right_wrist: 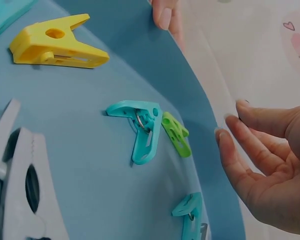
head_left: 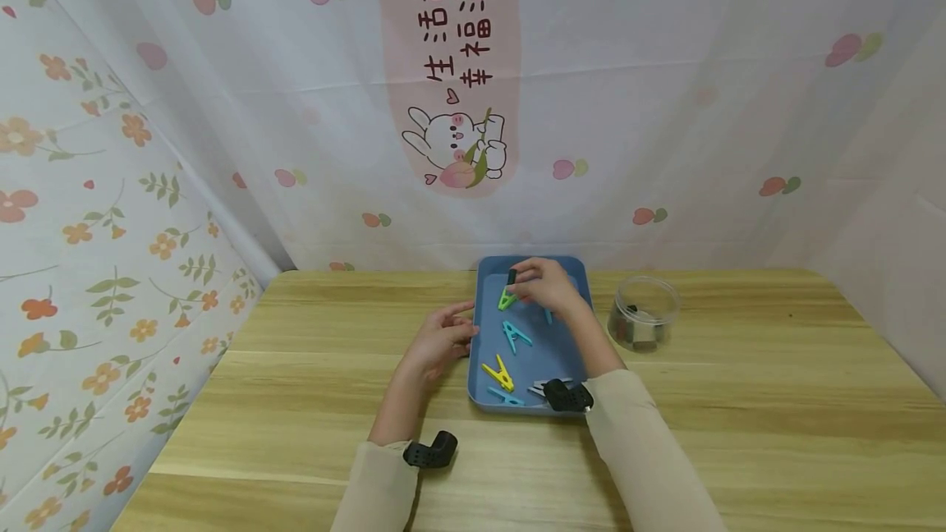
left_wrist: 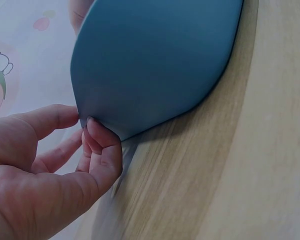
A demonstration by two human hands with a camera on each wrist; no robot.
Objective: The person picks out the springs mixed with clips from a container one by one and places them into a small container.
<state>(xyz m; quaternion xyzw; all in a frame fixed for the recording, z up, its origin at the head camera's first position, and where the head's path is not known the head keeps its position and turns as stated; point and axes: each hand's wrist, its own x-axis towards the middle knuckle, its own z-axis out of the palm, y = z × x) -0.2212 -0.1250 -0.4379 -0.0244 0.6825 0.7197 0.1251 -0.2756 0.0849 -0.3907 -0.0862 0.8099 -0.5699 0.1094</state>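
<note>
A blue tray [head_left: 547, 351] lies on the table with several clips in it. My left hand [head_left: 441, 339] holds its left rim, thumb and fingers close on the edge in the left wrist view. Over the far part of the tray, my right hand [head_left: 543, 284] has its fingertips together around a small black piece [head_left: 512, 276], largely hidden in the right wrist view. Just below is a green clip [right_wrist: 177, 135]. A teal clip [right_wrist: 140, 127] lies beside it, and another teal clip [right_wrist: 190, 217] is farther along. A yellow clip [right_wrist: 55, 42] sits nearer the front.
Right of the tray stands a clear round jar [head_left: 643, 314] holding dark and pale pieces. A grey-white clip [right_wrist: 32, 185] lies in the near part of the tray, with a light-blue clip [head_left: 506, 396] beside it. A patterned cloth [head_left: 665, 105] hangs behind the wooden table [head_left: 776, 401].
</note>
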